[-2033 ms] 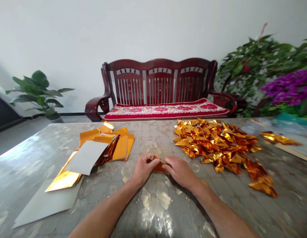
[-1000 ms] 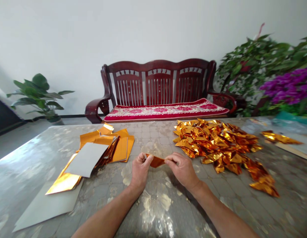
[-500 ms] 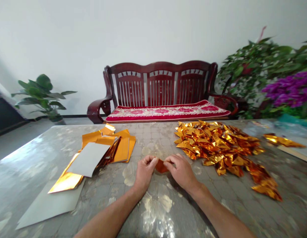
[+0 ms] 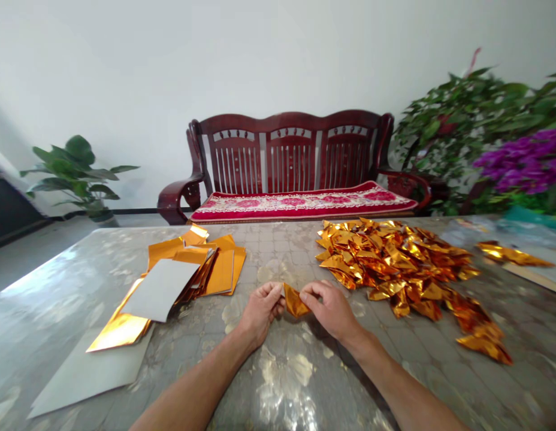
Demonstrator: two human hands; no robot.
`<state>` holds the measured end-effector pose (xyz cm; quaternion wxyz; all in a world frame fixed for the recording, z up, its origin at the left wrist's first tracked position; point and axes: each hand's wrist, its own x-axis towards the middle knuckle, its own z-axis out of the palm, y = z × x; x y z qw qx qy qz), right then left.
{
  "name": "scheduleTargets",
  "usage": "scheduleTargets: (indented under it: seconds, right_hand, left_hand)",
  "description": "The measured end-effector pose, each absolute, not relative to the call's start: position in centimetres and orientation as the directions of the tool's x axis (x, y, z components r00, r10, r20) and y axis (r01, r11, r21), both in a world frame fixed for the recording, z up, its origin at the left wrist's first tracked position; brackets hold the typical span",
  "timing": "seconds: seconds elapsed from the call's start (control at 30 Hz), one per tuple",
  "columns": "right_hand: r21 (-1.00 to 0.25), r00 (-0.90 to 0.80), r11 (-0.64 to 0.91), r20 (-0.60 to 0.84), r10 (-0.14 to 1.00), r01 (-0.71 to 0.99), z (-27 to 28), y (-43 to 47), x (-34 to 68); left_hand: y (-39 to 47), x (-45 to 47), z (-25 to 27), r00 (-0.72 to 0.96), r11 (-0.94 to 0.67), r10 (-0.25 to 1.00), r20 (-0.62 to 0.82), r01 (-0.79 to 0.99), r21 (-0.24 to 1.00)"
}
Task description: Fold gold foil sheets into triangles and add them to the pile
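Note:
A small folded piece of gold foil paper (image 4: 294, 300) is pinched between both hands over the middle of the table. My left hand (image 4: 262, 306) grips its left end with thumb and fingers. At its right end, my right hand (image 4: 328, 306) does the same. To the right lies a heap of folded gold foil pieces (image 4: 390, 257), shiny and pointed. On the left are loose stacks of flat gold foil sheets (image 4: 224, 266), with a grey-backed sheet (image 4: 165, 290) on top of some of them.
The table (image 4: 188, 371) has a patterned, glossy cover. Pale sheets (image 4: 93, 377) lie at its left. A clear plastic bag (image 4: 471, 230) sits at the far right. Behind stand a wooden bench (image 4: 291, 158) and potted plants (image 4: 80, 170).
The foil piece has turned between my fingers, so its bright gold face now shows with a point upward at the left. Both hands stay in nearly the same place.

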<state>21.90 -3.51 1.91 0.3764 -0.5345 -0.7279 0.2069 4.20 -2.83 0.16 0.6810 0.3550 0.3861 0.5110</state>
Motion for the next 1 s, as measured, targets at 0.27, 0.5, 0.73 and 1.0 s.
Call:
scheduleTargets:
  seconds: [0.27, 0.5, 0.73, 1.0]
  right_hand:
    - [-0.679, -0.149, 0.362, 0.352, 0.924, 0.639, 1.94, -3.38, 21.85]
    - [-0.613, -0.178, 0.419, 0.416, 0.892, 0.67, 2.16, -3.85, 21.75]
    - [-0.583, -0.188, 0.45, 0.454, 0.871, 0.676, 2.16, -4.0, 21.53]
    - [-0.709, -0.033, 0.36, 0.43, 0.902, 0.606, 1.23, -3.56, 21.83]
  left_hand:
    - [-2.82, 4.08, -0.55, 0.13, 0.112, 0.989, -0.072, -0.335, 0.936]
    - [-2.9, 3.85, -0.45, 0.002, -0.019, 1.0, 0.019, -0.073, 0.997]
    - [-2.76, 3.94, 0.0, -0.019, -0.1, 0.995, 0.099, -0.016, 0.995]
    - [-2.47, 3.8, -0.66, -0.03, -0.082, 0.996, 0.079, -0.148, 0.986]
